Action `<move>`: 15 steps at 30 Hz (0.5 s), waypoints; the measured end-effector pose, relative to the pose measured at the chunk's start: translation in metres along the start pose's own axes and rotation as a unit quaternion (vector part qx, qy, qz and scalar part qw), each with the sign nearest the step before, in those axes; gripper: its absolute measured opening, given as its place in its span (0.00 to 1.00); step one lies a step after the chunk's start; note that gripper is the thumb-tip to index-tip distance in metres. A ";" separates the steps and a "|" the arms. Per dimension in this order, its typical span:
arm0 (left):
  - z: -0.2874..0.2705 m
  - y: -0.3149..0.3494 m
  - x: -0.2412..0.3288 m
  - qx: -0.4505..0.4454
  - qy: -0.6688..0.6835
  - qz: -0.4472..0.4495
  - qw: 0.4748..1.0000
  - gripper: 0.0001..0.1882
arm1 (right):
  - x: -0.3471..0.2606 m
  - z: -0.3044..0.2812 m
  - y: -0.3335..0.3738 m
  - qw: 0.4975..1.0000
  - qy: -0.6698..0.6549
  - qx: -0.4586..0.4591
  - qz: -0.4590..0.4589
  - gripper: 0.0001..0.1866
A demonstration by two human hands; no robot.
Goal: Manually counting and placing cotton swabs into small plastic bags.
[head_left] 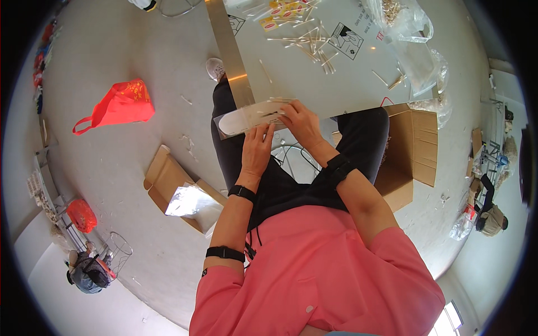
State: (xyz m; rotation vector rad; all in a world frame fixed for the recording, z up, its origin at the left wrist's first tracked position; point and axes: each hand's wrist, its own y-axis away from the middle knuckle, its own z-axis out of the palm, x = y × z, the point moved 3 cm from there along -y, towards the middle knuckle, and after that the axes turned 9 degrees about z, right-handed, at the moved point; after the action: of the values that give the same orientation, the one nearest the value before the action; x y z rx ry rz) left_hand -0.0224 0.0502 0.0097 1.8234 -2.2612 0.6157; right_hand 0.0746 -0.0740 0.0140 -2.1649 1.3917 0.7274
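Note:
A clear plastic sleeve with a white round-ended insert (234,121) lies across the near left corner of the table, its left end jutting past the edge. The fingers of my left hand (257,151) are bent against its near side. At its right end, my right hand (301,124) grips it with fingers and thumb drawn together. What lies under the fingertips is partly hidden. Beyond it, loose cotton swabs (314,43) are strewn on the grey tabletop (302,84), with small yellow and red packets (287,10) at the far side.
Clear plastic bags (413,59) lie on the table's right side, one holding many swabs. An open cardboard box (421,143) stands right of my legs. Left on the floor are another open box (162,173) holding shiny plastic sleeves (192,200) and a red bag (123,103).

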 end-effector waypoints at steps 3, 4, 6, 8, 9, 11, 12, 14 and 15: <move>0.002 -0.004 -0.002 -0.004 -0.006 0.023 1.000 0.19 | -0.015 0.013 -0.011 0.999 -0.018 0.007 -0.051 0.04; 0.004 -0.004 -0.003 -0.012 -0.002 0.024 1.000 0.18 | -0.015 0.019 -0.015 0.998 -0.018 0.009 -0.053 0.04; 0.006 -0.005 -0.005 -0.017 -0.001 0.024 1.000 0.16 | -0.019 0.032 -0.022 0.996 0.007 -0.043 -0.080 0.05; 0.005 -0.007 -0.004 0.015 0.013 0.032 0.999 0.14 | -0.020 0.038 -0.027 0.994 0.032 -0.060 -0.089 0.05; 0.005 -0.007 -0.004 0.017 0.011 0.032 0.999 0.14 | -0.021 0.041 -0.029 0.991 0.058 -0.079 -0.096 0.05; 0.006 -0.008 -0.004 0.017 0.010 0.025 0.999 0.14 | -0.018 0.039 -0.027 0.993 0.053 -0.071 -0.079 0.04; 0.006 -0.009 -0.004 0.022 0.009 0.026 0.999 0.14 | -0.018 0.035 -0.029 0.995 0.048 -0.062 -0.060 0.04; 0.007 -0.010 -0.003 0.025 0.029 0.018 0.999 0.14 | -0.014 0.020 -0.025 0.998 -0.059 -0.033 0.007 0.05; 0.007 -0.012 -0.001 0.031 0.032 0.022 0.999 0.14 | -0.008 0.010 -0.023 0.983 -0.167 -0.004 0.079 0.06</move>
State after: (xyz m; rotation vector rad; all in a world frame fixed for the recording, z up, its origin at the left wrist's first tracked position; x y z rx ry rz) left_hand -0.0099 0.0464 0.0055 1.7605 -2.2698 0.7485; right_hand 0.0911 -0.0535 0.0138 -1.8451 1.3877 1.1002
